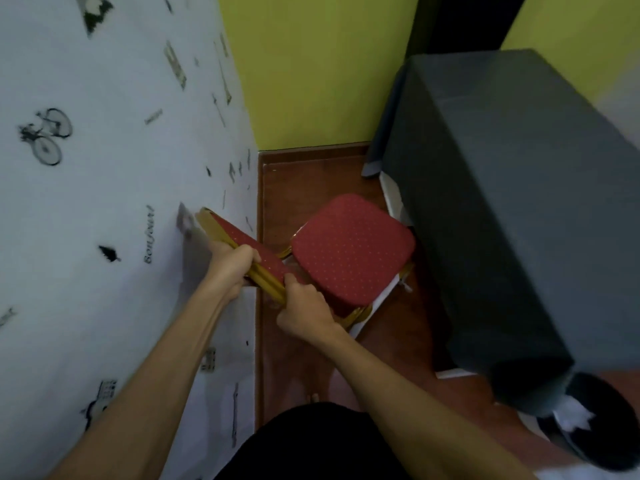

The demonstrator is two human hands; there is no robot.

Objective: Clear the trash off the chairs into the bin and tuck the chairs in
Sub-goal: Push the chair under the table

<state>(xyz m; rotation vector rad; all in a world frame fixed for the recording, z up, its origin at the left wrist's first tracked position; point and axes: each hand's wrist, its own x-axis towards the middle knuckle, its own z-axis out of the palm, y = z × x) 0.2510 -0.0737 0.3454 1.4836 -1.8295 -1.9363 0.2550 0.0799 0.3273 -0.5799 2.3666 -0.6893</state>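
A chair with a red dotted seat [353, 247] and gold frame stands on the wooden floor between the wall and a table. Its red backrest [242, 239] is nearest me. My left hand [230, 268] grips the backrest's top edge from the wall side. My right hand [304, 313] grips the same backrest at its right end. The seat is bare, with its far right corner close to the table's grey cloth. A black bin [595, 427] sits at the lower right with white crumpled paper [571, 415] inside.
A table under a dark grey cloth [512, 209] fills the right side. A white wall with printed drawings [104, 168] runs along the left, and a yellow-green wall [311, 74] closes the far end. The brown floor [287, 358] forms a narrow lane.
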